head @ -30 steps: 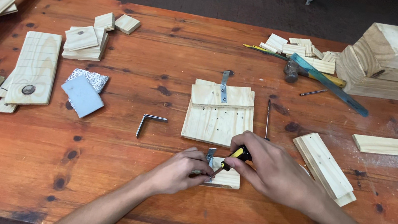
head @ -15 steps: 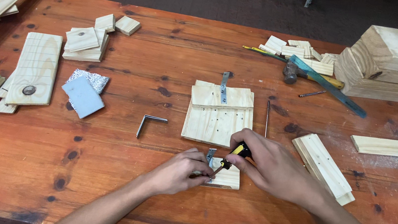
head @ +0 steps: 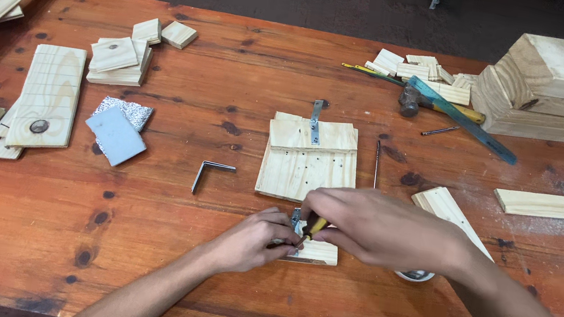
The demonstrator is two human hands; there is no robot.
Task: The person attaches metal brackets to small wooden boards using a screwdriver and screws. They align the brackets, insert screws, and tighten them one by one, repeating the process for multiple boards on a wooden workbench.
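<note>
Head view, looking down on a reddish wooden workbench (head: 162, 258). Left hand (head: 254, 240) curled, fingertips pinched down on a small pine block (head: 317, 253) at the near middle of the bench; a small metal bracket (head: 296, 217) sits at the block's far edge, partly hidden by the fingers. Right hand (head: 377, 227) closed around a yellow-and-black screwdriver (head: 315, 227), only a short piece of handle showing between the fingers, tip pointing down toward the block beside the left fingertips. The two hands touch or nearly touch over the block; exact contact point of the tip hidden. Just beyond the hands lies a flat pine panel (head: 307, 161) made of joined boards, with a metal strip (head: 315, 121) fixed at its far edge. Left of the panel, apart from it, a loose L-shaped metal bracket (head: 209, 171). A thin nail or rod (head: 377, 163) lies just right of the panel. By the right wrist, a slanted pine offcut (head: 444, 211) and a small round container (head: 415, 274), mostly covered by the hand. Far right: stacked thick planks (head: 562, 92), with a hammer (head: 418, 102) and a blue-green ruler (head: 466, 120) near them. Left side: a knotted board (head: 49, 98), a pile of small pine squares (head: 118, 59), a sanding block (head: 115, 134).
</note>
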